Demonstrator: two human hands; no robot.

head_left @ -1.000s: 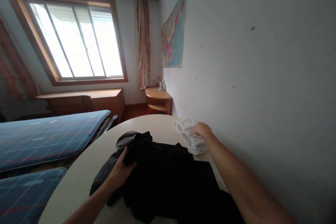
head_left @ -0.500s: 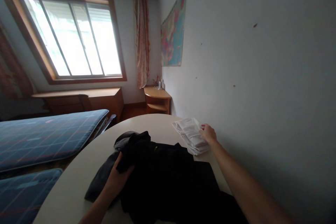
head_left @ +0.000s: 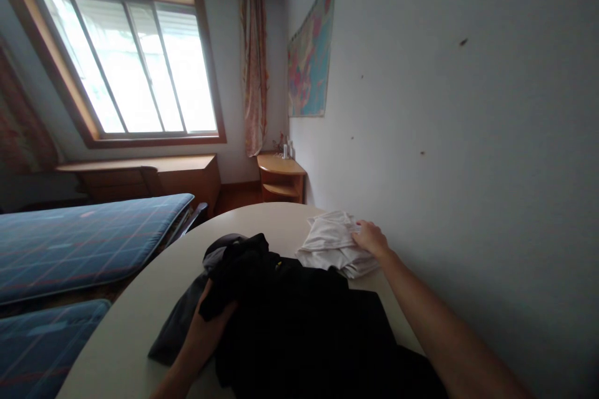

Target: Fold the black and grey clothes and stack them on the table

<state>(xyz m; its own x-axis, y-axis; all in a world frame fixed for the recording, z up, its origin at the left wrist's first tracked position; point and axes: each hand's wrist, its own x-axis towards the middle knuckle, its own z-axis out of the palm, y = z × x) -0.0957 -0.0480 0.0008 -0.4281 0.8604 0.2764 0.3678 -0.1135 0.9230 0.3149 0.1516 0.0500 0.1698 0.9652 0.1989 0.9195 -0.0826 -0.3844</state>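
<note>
A black garment lies bunched across the near part of the round table. My left hand is wrapped round a gathered part of it, with some fingers hidden in the dark fabric. Beneath and left of that hand is a dark grey cloth, partly covered by the black one. Farther off, close to the wall, my right hand is closed at the right edge of a white folded cloth. This cloth looks loosely layered, and its near edge meets the black garment.
The pale table has a curved edge. Plaid mattresses are at the left, beside it. A wall runs close along the right. Beyond stand a small corner shelf and a wooden desk under the window.
The white cloth has spread leftward and now looks wider and looser. My right hand stays at its right edge. My left hand keeps its hold on the black garment, almost unmoved.
</note>
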